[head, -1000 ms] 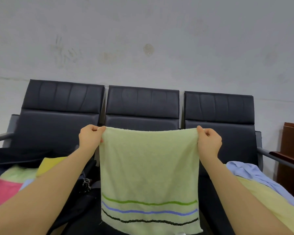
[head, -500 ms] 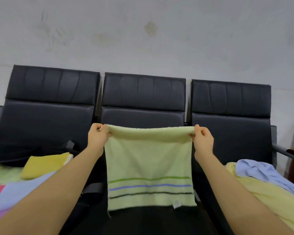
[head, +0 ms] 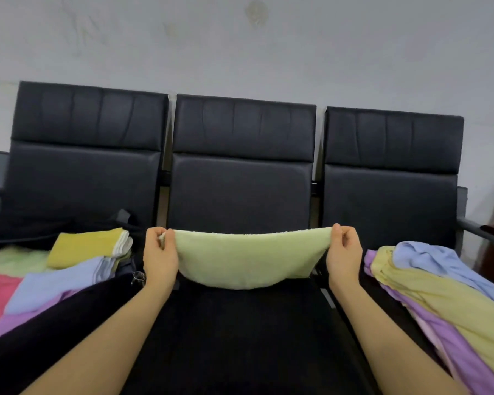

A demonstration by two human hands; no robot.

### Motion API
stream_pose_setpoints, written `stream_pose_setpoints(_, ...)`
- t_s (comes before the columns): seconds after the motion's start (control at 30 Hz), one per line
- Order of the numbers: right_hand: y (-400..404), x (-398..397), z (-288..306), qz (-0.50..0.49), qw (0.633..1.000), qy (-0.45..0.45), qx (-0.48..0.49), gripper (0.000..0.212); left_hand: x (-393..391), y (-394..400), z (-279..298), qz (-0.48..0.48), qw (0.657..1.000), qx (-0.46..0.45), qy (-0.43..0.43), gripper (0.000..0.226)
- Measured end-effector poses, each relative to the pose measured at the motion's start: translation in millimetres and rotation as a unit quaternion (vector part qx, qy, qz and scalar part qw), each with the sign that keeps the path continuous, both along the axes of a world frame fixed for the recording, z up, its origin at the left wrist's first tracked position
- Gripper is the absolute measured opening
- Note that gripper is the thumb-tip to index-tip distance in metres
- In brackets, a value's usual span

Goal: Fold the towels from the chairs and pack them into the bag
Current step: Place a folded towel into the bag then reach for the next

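Three black padded leather chairs (head: 241, 192) stand joined against the wall. Over the middle seat sags a pale green terry towel (head: 247, 259), its ends pinched by the left hand (head: 160, 256) and right hand (head: 343, 255), fingers curled tight.

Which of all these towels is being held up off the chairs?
The light green towel, pinched between both hands; the others lie on the seats.

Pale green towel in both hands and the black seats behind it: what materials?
Pale green towel: looks like cotton terry, matte, with a fuzzy napped top edge and a limp sag. Black seats: likely leather or faux leather, with a smooth low sheen and stitched panels.
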State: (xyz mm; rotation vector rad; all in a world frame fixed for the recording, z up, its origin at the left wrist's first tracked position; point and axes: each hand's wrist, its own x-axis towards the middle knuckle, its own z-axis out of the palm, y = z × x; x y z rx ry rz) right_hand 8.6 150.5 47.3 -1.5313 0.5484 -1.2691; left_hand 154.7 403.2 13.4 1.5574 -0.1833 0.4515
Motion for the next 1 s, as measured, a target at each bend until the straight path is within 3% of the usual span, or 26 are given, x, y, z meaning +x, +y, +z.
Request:
stream_pose_setpoints(0.1, -1, -9, -28, -0.02, 0.997, 0.072, -0.009, 0.027, -2, 11, -28, 0.045, 0.992, 0.116, 0.033, 0.012)
stream_pose_setpoints(0.2, -1, -14, -55, -0.052, 0.982, 0.178, -0.031, 0.027, -5, 20, -52, 0.058, 0.958, 0.278, 0.03, 0.014)
stream_pose_setpoints(0.37, -4, -21, -86, -0.056, 0.96, 0.27, -0.043, 0.027, -10, 21, -74, 0.053, 0.908, 0.413, 0.034, 0.012)
stream_pose_setpoints(0.6, -21, -8, -119, 0.011, 0.93, 0.365, -0.045, 0.033, -2, 7, -100, 0.075, 0.791, 0.606, 0.026, 0.023)
stream_pose_setpoints(0.73, -26, -1, -131, 0.02, 0.891, 0.446, -0.08, 0.022, 7, 3, -113, 0.059, 0.746, 0.664, 0.009, 0.027)
stream_pose_setpoints(0.83, -27, 3, -133, 0.002, 0.864, 0.483, -0.14, 0.018, 15, 4, -125, 0.035, 0.742, 0.667, -0.058, 0.021)
stream_pose_setpoints(0.93, -24, 6, -130, -0.015, 0.882, 0.446, -0.154, 0.02, 22, 8, -135, 0.068, 0.765, 0.632, -0.104, 0.016)
stream_pose_setpoints(1.0, -23, 6, -126, -0.027, 0.901, 0.409, -0.144, 0.022, 24, 8, -130, 0.081, 0.773, 0.621, -0.096, 0.033)
